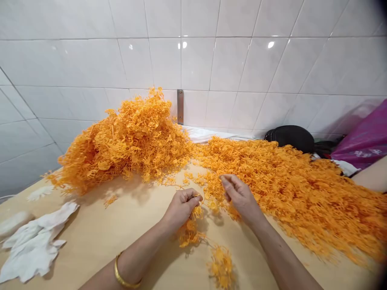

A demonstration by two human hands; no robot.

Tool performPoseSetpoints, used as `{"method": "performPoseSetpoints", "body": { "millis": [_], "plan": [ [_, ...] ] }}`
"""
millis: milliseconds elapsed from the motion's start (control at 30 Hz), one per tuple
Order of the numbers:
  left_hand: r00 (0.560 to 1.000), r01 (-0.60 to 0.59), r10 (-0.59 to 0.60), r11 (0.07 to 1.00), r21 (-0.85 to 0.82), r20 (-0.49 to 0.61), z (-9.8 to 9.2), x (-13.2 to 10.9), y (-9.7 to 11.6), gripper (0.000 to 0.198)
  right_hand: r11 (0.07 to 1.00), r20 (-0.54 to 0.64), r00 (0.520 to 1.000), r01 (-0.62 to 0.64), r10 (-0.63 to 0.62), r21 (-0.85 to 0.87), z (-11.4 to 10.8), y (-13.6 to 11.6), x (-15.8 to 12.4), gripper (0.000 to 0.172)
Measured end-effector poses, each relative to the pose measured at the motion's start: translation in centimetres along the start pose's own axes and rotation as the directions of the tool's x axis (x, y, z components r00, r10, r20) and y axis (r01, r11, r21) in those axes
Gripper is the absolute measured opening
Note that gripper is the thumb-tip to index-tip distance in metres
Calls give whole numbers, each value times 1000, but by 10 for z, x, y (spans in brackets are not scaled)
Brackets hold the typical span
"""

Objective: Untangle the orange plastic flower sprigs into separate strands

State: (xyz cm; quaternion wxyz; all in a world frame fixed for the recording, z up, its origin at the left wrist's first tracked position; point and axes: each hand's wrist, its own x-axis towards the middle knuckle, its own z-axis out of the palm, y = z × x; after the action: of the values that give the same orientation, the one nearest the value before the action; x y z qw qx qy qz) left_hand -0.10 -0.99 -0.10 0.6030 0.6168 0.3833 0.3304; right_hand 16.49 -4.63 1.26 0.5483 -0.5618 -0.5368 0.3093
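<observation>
My left hand (pixel 181 206), with a gold bangle (pixel 121 274) on the wrist, pinches a thin strand of orange plastic flowers (pixel 191 233). The strand hangs below the fingers and runs on to another orange flower cluster (pixel 222 266) near the front edge of the view. To the right, my right hand (pixel 242 197) has thumb and forefinger pressed together beside the edge of a wide heap of loose orange flowers (pixel 290 185). Whatever lies between those fingertips is too small to make out. Several small flowers lie on the table between and just beyond my hands.
A tall tangled pile of orange flower strands (pixel 130 141) stands at the back left. White cloths (pixel 36 241) lie on the table (pixel 111 237) at left. Behind the right heap are a black case (pixel 290 137) and a purple bag (pixel 363 135). A tiled wall (pixel 196 64) closes the back.
</observation>
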Motion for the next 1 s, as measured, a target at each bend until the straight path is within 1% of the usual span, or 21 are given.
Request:
{"method": "performPoseSetpoints", "body": {
  "millis": [67, 100, 167, 233, 300, 367, 467, 533, 567, 633, 667, 700, 733, 800, 833, 900, 967, 1000],
  "plan": [
    [1000, -6, 6, 1000, 5, 2, 1, 0, 0, 18, 996, 137, 991, 21, -9, -86, 4, -4, -3, 24],
    [1000, -9, 9, 1000, 10, 8, 1, -1, -1, 18, 990, 175, 984, 42, -19, -131, 6, -4, -5, 21],
    [999, -31, 30, 999, 25, 22, 2, -2, 0, 18, 976, 201, 978, 92, -52, -199, 10, -4, -8, 14],
    [997, -49, 46, 997, 59, 54, 3, -4, 0, 19, 970, 207, 975, 129, -85, -207, 15, -2, -11, 18],
    [995, -47, 38, 994, 103, 95, 5, -5, 1, 20, 974, 194, 975, 140, -105, -176, 20, -1, -13, 21],
    [992, -36, 21, 992, 118, 125, 8, -5, 4, 24, 978, 126, 985, 138, -118, -159, 26, -1, -15, 21],
    [992, -56, 46, 995, 83, 115, 12, -5, 11, 28, 982, -49, 992, 108, -117, -158, 28, -2, -13, 23],
    [992, -70, 61, 995, 75, 110, 13, -7, 16, 29, 996, -197, 978, 51, -65, -72, 21, -2, -8, 24],
    [992, -65, 56, 995, 77, 114, 12, -9, 17, 29, 1000, -291, 957, 16, -12, 9, 14, 0, -4, 24],
    [993, -38, 30, 997, 74, 110, 9, -12, 17, 29, 981, -463, 878, -32, 120, 194, 0, 3, 4, 26],
    [995, -19, 13, 998, 63, 95, 7, -13, 15, 29, 966, -511, 844, -34, 165, 256, -6, 5, 7, 26],
    [998, -4, 1, 999, 42, 71, 5, -13, 14, 29, 964, -495, 852, -39, 169, 263, -10, 6, 9, 25],
    [999, 4, -5, 1000, 17, 42, 4, -12, 12, 29, 968, -438, 886, -43, 151, 247, -12, 7, 9, 23],
    [1000, 11, -11, 1000, -28, 11, 3, -9, 10, 30, 981, -262, 961, -35, 85, 190, -9, 5, 7, 23],
    [1000, 13, -12, 999, -41, 11, 3, -8, 9, 32, 985, -169, 984, -28, 57, 168, -5, 3, 4, 25],
    [1000, 13, -12, 999, -50, 23, 4, -6, 7, 35, 989, 8, 999, -44, 44, 140, 3, -2, -1, 31],
    [999, 3, -1, 998, -60, 36, 5, -5, 6, 37, 993, 160, 986, -73, 56, 97, 10, -6, -7, 33],
    [999, -5, 8, 998, -63, 44, 6, -5, 6, 37, 995, 216, 975, -67, 51, 68, 12, -8, -9, 31]
  ]
}}
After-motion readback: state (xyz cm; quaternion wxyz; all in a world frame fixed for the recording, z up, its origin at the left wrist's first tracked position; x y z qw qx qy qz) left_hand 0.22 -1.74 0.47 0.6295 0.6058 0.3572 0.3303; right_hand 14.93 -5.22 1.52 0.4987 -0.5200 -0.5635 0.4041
